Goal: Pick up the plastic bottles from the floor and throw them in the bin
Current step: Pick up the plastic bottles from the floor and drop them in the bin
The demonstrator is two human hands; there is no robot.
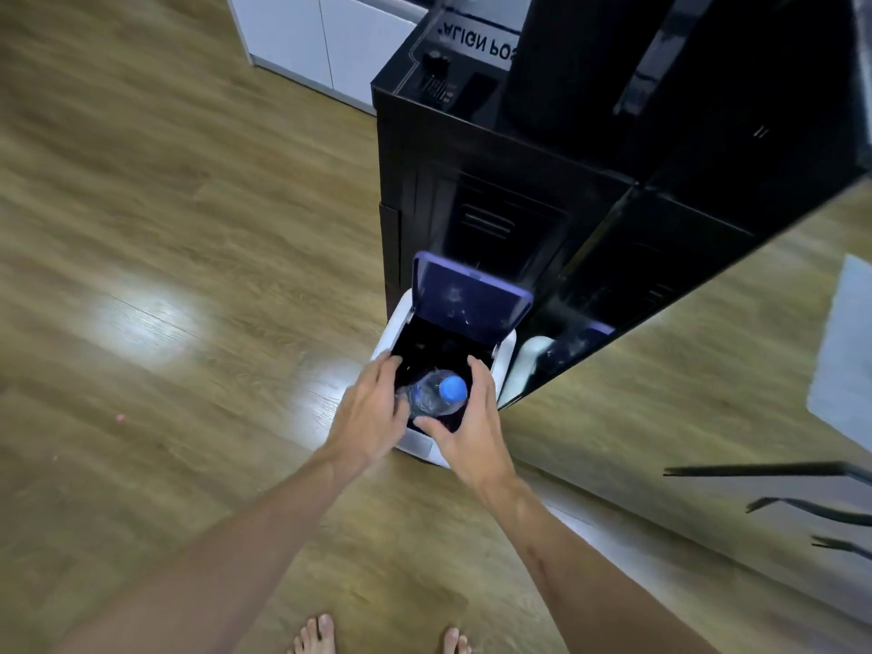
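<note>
A clear bottle (436, 394) is sitting between the left hand (373, 408) and right hand (465, 417), their fingers loosely cupping it over the open bin (502, 356); no other bottles are showing on the floor (165, 276).

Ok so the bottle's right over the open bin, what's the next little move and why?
Probably just let it drop. The bottle with the blue cap sits between the left hand and the right hand, directly above the dark opening of the bin, whose lid stands raised, so nothing seems to block its fall.
</note>
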